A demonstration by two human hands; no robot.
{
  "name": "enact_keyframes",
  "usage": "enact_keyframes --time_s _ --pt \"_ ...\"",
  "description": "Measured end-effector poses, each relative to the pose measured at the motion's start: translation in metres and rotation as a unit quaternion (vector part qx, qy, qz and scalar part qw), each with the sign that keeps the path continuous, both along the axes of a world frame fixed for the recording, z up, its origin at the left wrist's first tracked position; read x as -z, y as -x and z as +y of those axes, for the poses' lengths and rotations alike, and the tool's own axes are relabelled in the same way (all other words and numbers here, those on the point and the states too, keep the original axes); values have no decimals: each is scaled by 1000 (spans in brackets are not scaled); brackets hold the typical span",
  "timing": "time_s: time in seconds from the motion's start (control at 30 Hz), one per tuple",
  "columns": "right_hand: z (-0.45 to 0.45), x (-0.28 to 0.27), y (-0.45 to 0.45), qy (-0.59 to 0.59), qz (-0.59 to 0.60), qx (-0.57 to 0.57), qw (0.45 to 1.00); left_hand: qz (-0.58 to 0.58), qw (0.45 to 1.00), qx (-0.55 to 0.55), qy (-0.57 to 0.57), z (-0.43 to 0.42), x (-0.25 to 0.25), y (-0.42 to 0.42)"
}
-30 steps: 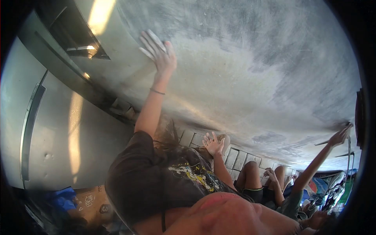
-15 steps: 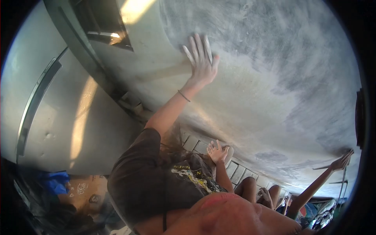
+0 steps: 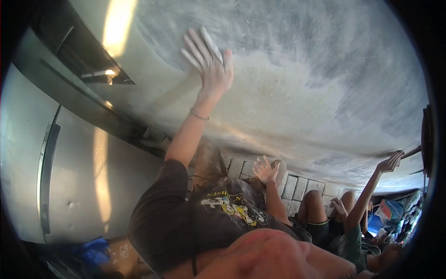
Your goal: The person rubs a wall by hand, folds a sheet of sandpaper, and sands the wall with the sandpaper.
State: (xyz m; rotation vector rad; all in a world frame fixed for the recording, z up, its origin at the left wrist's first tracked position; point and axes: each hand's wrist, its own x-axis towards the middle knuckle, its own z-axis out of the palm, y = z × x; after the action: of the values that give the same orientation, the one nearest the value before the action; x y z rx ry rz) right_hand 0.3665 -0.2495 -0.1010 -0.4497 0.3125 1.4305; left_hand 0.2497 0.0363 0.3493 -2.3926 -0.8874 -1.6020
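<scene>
My left hand (image 3: 213, 72) lies with its palm side against a large grey, smeared surface (image 3: 283, 97). Its fingers are spread and partly whitened, and a thin band circles the wrist. Nothing shows in it, though the area under the palm is hidden. Lower down, my right hand (image 3: 266, 172) is held palm up beside my knee, fingers apart and whitish, holding nothing visible.
At right, a co-worker's raised hand (image 3: 390, 162) touches the same surface; the other hand (image 3: 339, 207) is near their knees. A metal panel with a long handle (image 3: 49, 176) stands left, above a blue item (image 3: 95, 251) and cardboard (image 3: 124, 255). Paving blocks (image 3: 301, 187) lie below.
The view has tilted back and forth. Along the grey surface, my left hand has shifted somewhat to the right since the earliest frame. My right hand stays beside the knee. The co-worker's raised hand has also shifted.
</scene>
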Motion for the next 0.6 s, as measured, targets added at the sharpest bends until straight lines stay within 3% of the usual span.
enact_keyframes --time_s 0.17,0.3,0.37,0.47,0.53,0.6 --pt "1 -4 3 -17 11 -12 1000 -13 1000 11 -18 -5 -29 4" --pt "3 -5 7 -4 30 -3 1000 40 999 -5 22 -17 53 9" --pt "9 -5 6 -11 48 8 999 1 997 0 79 -22 78 5" --pt "-1 -6 3 -20 85 -9 996 -75 996 42 5 -16 23 -5" --pt "3 -15 4 -8 80 -13 997 -61 998 18 17 -16 -30 -1" --pt "5 -16 7 -13 84 -18 996 -57 998 -10 22 -15 -41 7"
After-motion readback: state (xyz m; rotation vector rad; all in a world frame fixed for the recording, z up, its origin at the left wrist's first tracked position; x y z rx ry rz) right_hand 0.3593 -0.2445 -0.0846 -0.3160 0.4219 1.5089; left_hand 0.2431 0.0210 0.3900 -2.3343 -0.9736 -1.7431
